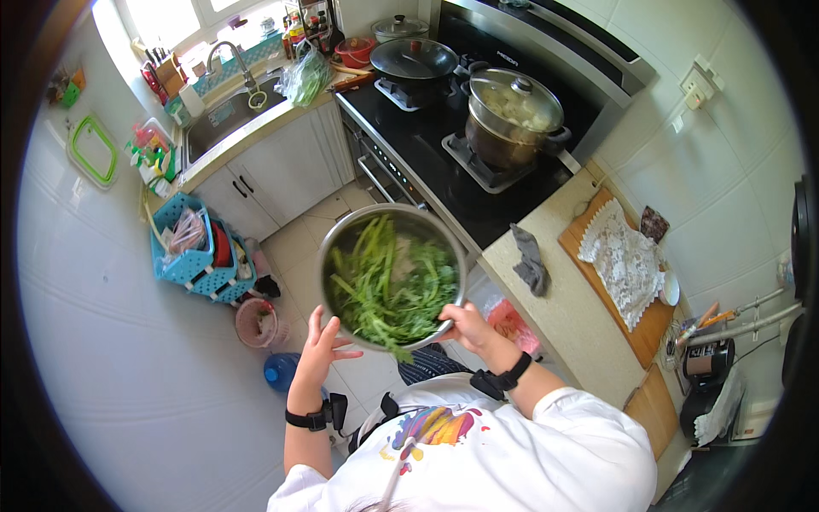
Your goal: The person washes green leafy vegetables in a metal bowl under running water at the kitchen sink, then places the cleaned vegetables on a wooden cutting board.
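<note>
A round stainless steel basin [325, 249] is held out over the floor in front of me, with leafy green vegetables [377, 288] lying in it. My right hand [466, 325] grips the basin's rim at the lower right, thumb on the rim and the other fingers partly hidden beneath. Fingers spread, my left hand [323, 349] is beside the lower left of the basin; nothing shows in its grasp, and whether a fingertip touches the basin is unclear. Some green leaves hang over the near rim.
A gas stove [435, 160] with a lidded steamer pot [505, 141] and a lidded wok [414, 61] stands ahead. Right are a counter [556, 320], grey cloth [530, 259] and cutting board [576, 237]. Left are a sink [221, 128], blue baskets [192, 262], a pink bin [256, 323] and a blue bottle [279, 371].
</note>
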{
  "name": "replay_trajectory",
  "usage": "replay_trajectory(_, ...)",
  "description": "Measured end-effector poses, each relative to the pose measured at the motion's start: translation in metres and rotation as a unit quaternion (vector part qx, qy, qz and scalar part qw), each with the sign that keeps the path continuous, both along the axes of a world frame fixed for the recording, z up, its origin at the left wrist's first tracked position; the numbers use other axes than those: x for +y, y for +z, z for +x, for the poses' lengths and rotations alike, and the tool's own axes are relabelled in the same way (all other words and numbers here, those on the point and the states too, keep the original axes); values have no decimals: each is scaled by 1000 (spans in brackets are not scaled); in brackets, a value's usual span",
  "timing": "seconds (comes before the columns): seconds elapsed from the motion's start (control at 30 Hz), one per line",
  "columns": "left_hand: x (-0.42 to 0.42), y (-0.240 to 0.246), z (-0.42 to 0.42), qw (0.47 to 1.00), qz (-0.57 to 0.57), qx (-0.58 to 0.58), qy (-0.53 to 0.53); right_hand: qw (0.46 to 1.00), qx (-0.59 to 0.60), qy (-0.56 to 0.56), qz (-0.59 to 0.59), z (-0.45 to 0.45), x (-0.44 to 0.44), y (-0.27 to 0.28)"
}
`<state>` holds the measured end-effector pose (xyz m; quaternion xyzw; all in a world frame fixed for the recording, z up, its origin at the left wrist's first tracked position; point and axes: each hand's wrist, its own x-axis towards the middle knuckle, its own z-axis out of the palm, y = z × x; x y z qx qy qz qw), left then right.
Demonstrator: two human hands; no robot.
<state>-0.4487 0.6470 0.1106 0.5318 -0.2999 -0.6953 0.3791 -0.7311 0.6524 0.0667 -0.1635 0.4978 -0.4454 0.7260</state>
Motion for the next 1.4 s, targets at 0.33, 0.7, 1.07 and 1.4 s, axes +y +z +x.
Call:
replay_trajectory(0.33, -125, -43, 126, 988, 62, 66, 123, 969, 12, 244, -39, 131, -213, -12)
replay_trajectory(0.7, -296, -46, 206, 975, 34, 92, 199, 941, 68, 331, -30, 230, -436, -2)
replay_trajectory(1.07, -516, -38, 278, 981, 84, 47, 167, 947, 81, 312, -12, 302, -636, -5)
replay_trajectory(1.4, -622, -73, 340, 961, 59, 61, 263, 914, 86, 397, 8, 385, -777, -57)
